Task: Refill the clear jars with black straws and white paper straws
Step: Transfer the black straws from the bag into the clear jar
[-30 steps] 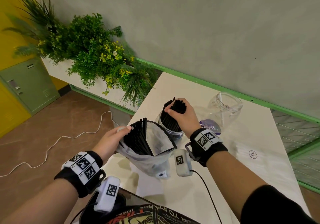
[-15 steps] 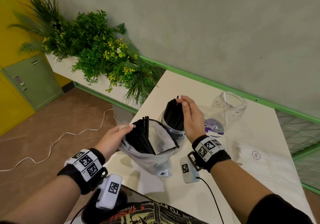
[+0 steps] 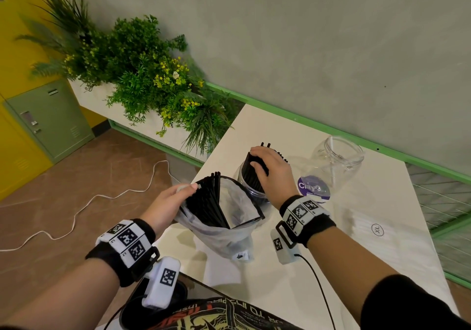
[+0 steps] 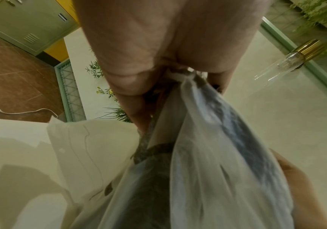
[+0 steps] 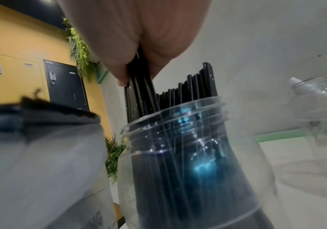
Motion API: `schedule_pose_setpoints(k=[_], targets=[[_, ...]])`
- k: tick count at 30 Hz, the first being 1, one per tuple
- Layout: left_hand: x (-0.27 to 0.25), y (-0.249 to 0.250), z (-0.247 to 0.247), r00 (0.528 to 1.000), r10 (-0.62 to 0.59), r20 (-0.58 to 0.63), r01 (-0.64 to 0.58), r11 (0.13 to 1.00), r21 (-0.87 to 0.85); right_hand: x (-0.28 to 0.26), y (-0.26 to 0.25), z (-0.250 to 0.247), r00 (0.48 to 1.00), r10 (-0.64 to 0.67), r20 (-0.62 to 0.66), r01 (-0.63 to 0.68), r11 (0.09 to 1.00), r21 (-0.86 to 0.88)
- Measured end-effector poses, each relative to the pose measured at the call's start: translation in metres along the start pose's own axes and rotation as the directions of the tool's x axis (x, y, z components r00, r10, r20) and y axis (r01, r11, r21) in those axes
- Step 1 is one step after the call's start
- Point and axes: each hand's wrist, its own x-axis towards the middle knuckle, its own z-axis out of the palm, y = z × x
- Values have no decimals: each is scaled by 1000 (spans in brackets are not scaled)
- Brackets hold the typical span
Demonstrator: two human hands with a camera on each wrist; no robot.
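On the white table (image 3: 280,278) stands a clear jar (image 3: 241,176) (image 5: 178,170) packed with upright black straws (image 3: 252,174) (image 5: 198,86). My right hand (image 3: 272,171) (image 5: 139,31) lies over their tops, its fingers and thumb curled round several of them. In front of the jar stands a clear plastic bag (image 3: 229,232) (image 4: 217,155), which holds more black straws (image 3: 206,199). My left hand (image 3: 175,199) (image 4: 158,46) pinches the bag's left rim and keeps its mouth wide. A second clear jar (image 3: 336,159) (image 5: 319,100) at the back right holds one white straw (image 5: 306,89).
A purple lid (image 3: 313,189) lies between the jars. A flat pack of white paper straws (image 3: 369,230) lies at the right. The table's left edge is beside my left hand, above a floor with a white cable (image 3: 76,212). A planter with green plants (image 3: 142,79) stands behind.
My right hand held a bunch of straws in the jar, let go and flattened against their side, then came back over the tops and curled round them. The left hand kept its pinch on the bag.
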Motion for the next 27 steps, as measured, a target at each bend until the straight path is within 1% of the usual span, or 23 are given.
schedule_pose_setpoints(k=[2, 5, 6, 9, 11, 12, 15, 16, 17, 18, 20, 21, 23, 25, 27], targets=[[-1, 0, 0, 1000, -2, -4, 2, 1000, -3, -9, 2, -4, 1000, -14, 8, 14, 1000, 11], [0, 0, 0, 1000, -10, -8, 10, 1000, -27, -23, 8, -8, 996, -48, 76, 50, 999, -19], [1, 1, 0, 1000, -14, -7, 14, 999, -31, -26, 11, -9, 995, -56, 78, 58, 998, -27], [2, 2, 1, 1000, -17, 3, 17, 999, -27, -29, 16, -13, 1000, -15, 25, 16, 1000, -22], [2, 3, 2, 1000, -15, 8, 15, 999, -30, -30, 20, -13, 1000, -10, 20, 10, 999, -38], [3, 3, 2, 1000, -16, 8, 16, 999, -33, -32, 23, -12, 999, -33, 41, 36, 997, -64], [3, 2, 0, 1000, -21, 5, 21, 999, -28, -40, 35, -12, 981, -156, 113, 176, 966, -192], [3, 1, -1, 1000, -19, 4, 19, 1000, -15, -39, 36, -14, 982, -151, 113, 172, 963, -206], [4, 0, -3, 1000, -17, 6, 17, 1000, -6, -34, 34, -19, 990, -103, 99, 121, 973, -196], [4, -1, -4, 1000, -22, 9, 22, 1000, -2, -27, 32, -23, 996, -28, 82, 41, 985, -170], [5, -2, -5, 999, -32, 7, 32, 999, -13, -6, 29, -32, 989, 123, 87, -112, 986, -121], [5, -3, -7, 999, -32, 5, 32, 999, -16, 5, 30, -34, 974, 182, 132, -169, 980, -106], [5, -3, -8, 999, -33, 15, 33, 999, -20, 27, 34, -37, 929, 258, 266, -241, 966, -95], [5, -4, -10, 999, -35, 33, 36, 999, -37, 42, 37, -37, 871, 306, 385, -293, 952, -93], [5, -6, -12, 999, -26, 44, 28, 998, -55, 49, 38, -33, 827, 314, 467, -302, 948, -102]])
